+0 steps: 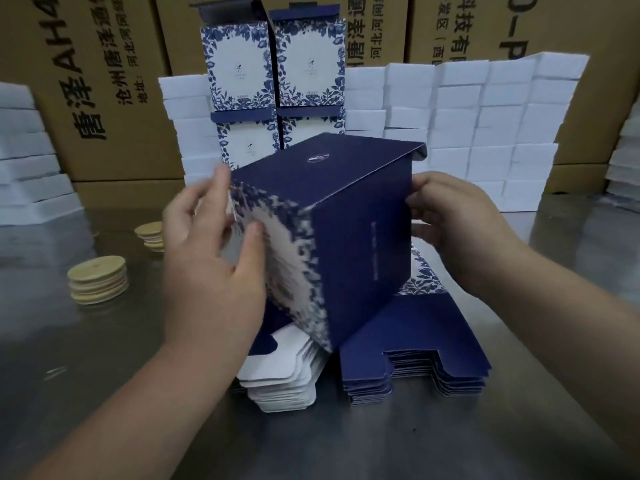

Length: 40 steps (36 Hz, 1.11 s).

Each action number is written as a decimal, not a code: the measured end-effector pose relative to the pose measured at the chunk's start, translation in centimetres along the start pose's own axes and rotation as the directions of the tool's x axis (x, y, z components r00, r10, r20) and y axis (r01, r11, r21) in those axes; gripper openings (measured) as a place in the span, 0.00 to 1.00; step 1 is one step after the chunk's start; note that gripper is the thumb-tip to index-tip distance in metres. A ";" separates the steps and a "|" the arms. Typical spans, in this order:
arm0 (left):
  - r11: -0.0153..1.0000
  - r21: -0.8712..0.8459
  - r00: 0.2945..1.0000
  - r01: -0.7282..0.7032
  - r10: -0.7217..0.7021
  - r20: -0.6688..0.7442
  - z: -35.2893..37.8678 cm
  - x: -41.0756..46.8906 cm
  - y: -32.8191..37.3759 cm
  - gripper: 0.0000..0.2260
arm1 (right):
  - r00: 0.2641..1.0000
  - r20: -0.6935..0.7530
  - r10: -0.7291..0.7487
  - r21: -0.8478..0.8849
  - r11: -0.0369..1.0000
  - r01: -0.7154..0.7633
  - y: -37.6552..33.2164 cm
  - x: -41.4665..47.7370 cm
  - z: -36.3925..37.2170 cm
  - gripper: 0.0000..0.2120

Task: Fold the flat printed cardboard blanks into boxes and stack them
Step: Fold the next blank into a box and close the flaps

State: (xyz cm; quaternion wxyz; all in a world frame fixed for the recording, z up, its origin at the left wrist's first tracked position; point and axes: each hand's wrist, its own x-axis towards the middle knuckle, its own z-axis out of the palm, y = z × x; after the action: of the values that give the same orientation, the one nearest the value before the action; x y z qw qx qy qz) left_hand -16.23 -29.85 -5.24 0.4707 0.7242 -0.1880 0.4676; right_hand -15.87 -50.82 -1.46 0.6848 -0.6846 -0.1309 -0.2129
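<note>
The box [346, 216] is held in the air above the middle of the tabletop [104, 393], tilted, with its dark blue side toward the camera and its flower-printed face toward the left. The top panel is folded over the body.

The left hand [214, 265] holds the flower-printed face: the thumb lies on the print and the fingers reach over the far edge. This hand is motion-blurred. The right hand [460, 230] grips the right edge of the box, with fingers and thumb curled round it.

Directly below the box, the stack of flat blanks [433, 344] lies on the tabletop, dark blue side up. A second pile of blanks [284, 379], white side up, lies just beside it on the left.

Behind the box, the finished boxes [273, 71] stand upright in two columns, touching side by side. White blocks [485, 116] are stacked around them. Brown cartons [104, 81] form the rear wall. Two piles of wooden discs [97, 278] lie at left.
</note>
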 end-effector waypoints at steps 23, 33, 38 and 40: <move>0.820 -0.408 0.872 0.401 -0.204 0.445 0.4 -0.1 0.3 0.23 | 0.894 0.440 0.080 -0.126 0.992 -0.027 1.5 -0.4 -1.3 0.54; 0.663 -0.550 0.860 0.508 -0.421 0.288 1.0 0.5 -1.2 0.17 | 0.979 0.172 0.108 -0.146 0.986 -0.083 2.3 0.2 -1.6 0.32; 0.742 -0.455 0.869 0.492 -0.450 0.205 1.3 0.6 -1.6 0.12 | 0.981 0.164 0.099 -0.156 0.985 -0.073 2.1 -0.1 -1.5 0.45; 0.770 -0.408 0.870 0.491 -0.462 0.175 1.3 0.6 -1.8 0.10 | 0.970 0.215 0.110 -0.196 0.978 -0.068 1.9 -0.2 -1.3 0.53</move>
State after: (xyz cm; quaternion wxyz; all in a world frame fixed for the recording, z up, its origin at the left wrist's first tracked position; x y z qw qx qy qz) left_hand -13.99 -30.00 -5.80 0.7183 0.6372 -0.1140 0.2549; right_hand -15.25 -52.13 -3.27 0.6071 -0.7707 -0.1560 -0.1143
